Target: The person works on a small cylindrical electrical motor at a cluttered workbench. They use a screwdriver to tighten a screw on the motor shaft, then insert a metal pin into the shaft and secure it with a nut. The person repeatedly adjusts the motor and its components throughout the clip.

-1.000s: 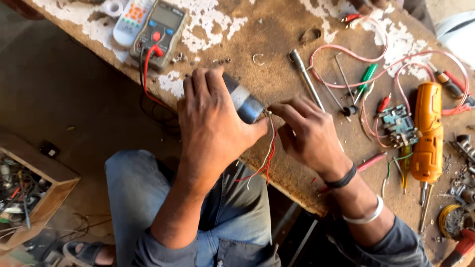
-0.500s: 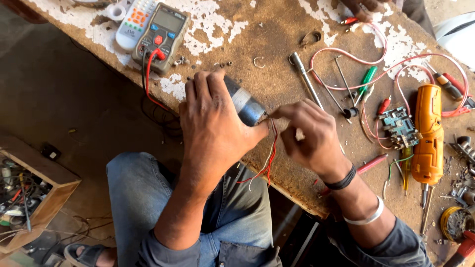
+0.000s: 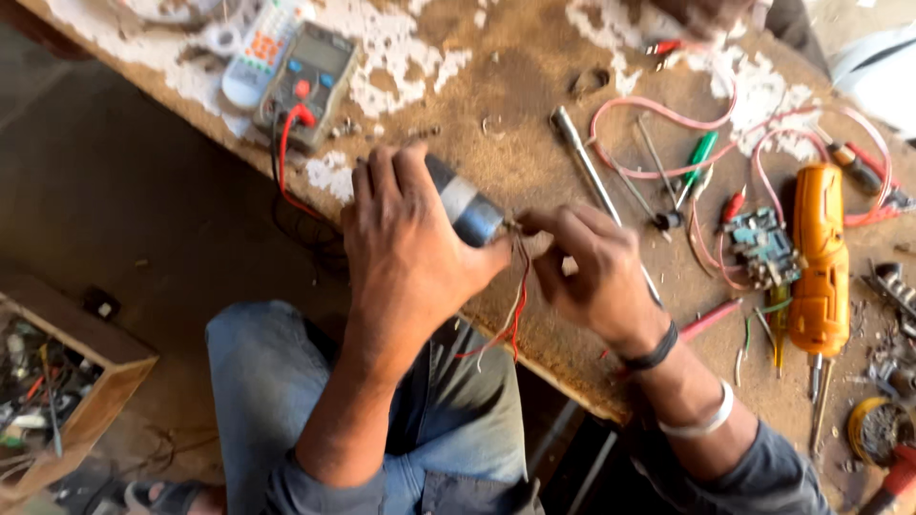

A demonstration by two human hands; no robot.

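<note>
At the centre of the frame, two hands work over the edge of a worn brown wooden workbench (image 3: 534, 124) with flaking white paint. The left hand (image 3: 410, 248) is wrapped closed around one small grey cylindrical metal motor (image 3: 465, 206), whose silver end pokes out between thumb and fingers. The right hand (image 3: 592, 267), just beside it, has its fingertips pinched together at the motor's end, where several thin red and white wires (image 3: 510, 319) hang down over the bench edge; whether the fingers grip a wire or a terminal cannot be told. One black band and one silver bangle circle the right wrist. In the upper left lie two devices side by side: one dark grey handheld multimeter (image 3: 310, 81) with a red lead plugged in, and one white remote-shaped handset with orange keys (image 3: 258, 52). At the right lies one orange plastic cordless drill body (image 3: 816, 257), with one small blue-green circuit board (image 3: 761, 246) touching its left side. One long silver metal rod (image 3: 582, 157), one green-handled screwdriver (image 3: 698, 157) and looping pink wires (image 3: 668, 114) lie between. At the lower left, one open wooden box (image 3: 91, 381) on the floor holds a jumble of small parts and wires.
</note>
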